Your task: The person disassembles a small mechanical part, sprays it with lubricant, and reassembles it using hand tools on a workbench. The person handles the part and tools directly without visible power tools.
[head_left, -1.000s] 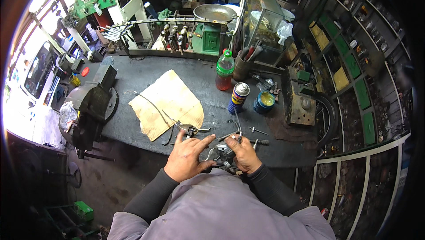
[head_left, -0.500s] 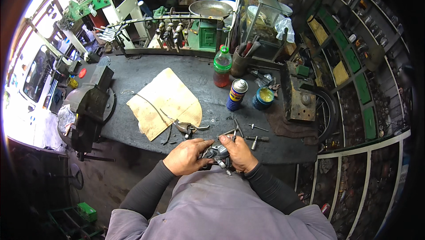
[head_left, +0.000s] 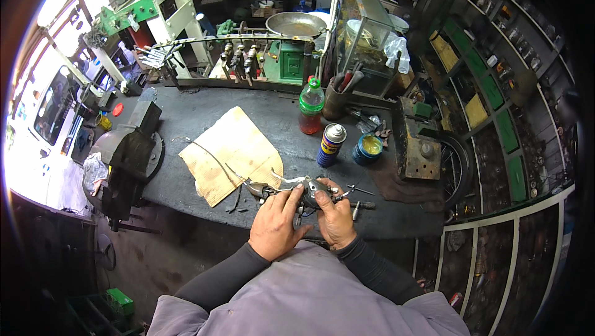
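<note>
Just over the bench's near edge, my right hand grips a grey brake lever assembly, its thumb pressed on the body. A silver lever blade sticks out from it toward the left. My left hand has its fingers laid along the left side of the same assembly, touching it; its fingertips are partly hidden. Just beyond the left hand, a second brake lever with a cable lies at the corner of a sheet of brown cardboard. Small metal tools lie right of my right hand.
A blue spray can, an open grease tub and a green-capped bottle with red liquid stand beyond my hands. A bench vise is at the left, a rusty metal block on a brown cloth at the right.
Both hands have moved slightly, and the assembly has been turned and lifted away from my body. Its silver lever blade now points left. The tool by the right thumb no longer shows there.
</note>
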`<state>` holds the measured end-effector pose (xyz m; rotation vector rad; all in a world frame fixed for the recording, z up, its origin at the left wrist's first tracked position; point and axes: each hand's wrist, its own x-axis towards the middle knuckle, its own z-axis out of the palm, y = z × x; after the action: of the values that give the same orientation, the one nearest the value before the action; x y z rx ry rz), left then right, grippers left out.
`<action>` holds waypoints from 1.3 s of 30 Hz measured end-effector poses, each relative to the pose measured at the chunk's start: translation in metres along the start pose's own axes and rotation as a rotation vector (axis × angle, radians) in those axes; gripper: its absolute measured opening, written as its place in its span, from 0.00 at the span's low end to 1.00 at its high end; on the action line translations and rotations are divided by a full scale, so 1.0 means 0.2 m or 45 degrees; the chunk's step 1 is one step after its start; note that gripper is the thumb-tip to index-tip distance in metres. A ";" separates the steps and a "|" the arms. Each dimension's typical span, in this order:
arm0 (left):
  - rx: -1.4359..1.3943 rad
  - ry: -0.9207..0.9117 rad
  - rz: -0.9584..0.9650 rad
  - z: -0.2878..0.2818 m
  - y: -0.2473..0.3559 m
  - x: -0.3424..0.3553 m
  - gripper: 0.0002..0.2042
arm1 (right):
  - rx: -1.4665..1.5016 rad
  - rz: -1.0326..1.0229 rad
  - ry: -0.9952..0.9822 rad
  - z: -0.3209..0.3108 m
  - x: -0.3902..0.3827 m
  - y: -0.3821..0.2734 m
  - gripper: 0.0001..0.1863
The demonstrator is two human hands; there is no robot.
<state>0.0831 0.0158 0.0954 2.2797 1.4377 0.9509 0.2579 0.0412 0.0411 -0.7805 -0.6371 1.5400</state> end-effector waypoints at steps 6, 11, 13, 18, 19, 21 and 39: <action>0.108 -0.096 -0.222 0.06 -0.13 -0.02 0.35 | -0.238 0.031 -0.044 -0.02 -0.04 0.09 0.26; 0.266 -0.314 -0.097 -0.01 -0.14 0.02 0.33 | -0.202 0.184 0.030 -0.05 -0.03 0.13 0.28; 0.336 -0.426 -0.120 -0.01 -0.16 0.03 0.29 | -0.312 0.213 -0.003 -0.08 -0.03 0.15 0.28; 0.391 -0.613 -0.057 0.02 -0.29 0.01 0.25 | -0.545 0.127 -0.082 -0.10 -0.02 0.16 0.28; 0.380 -0.588 -0.039 0.01 -0.28 0.01 0.25 | -0.557 0.124 -0.080 -0.10 -0.02 0.16 0.28; 0.384 -0.544 -0.063 0.02 -0.27 0.01 0.25 | -0.525 0.121 -0.088 -0.10 -0.01 0.16 0.28; -0.131 0.080 -0.113 -0.07 -0.22 0.00 0.08 | 0.080 0.550 -0.275 -0.21 0.02 0.03 0.24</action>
<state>0.0439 0.0352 0.0812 2.1123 1.4661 1.0526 0.2870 0.0417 0.0088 -0.7406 -0.5981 2.0506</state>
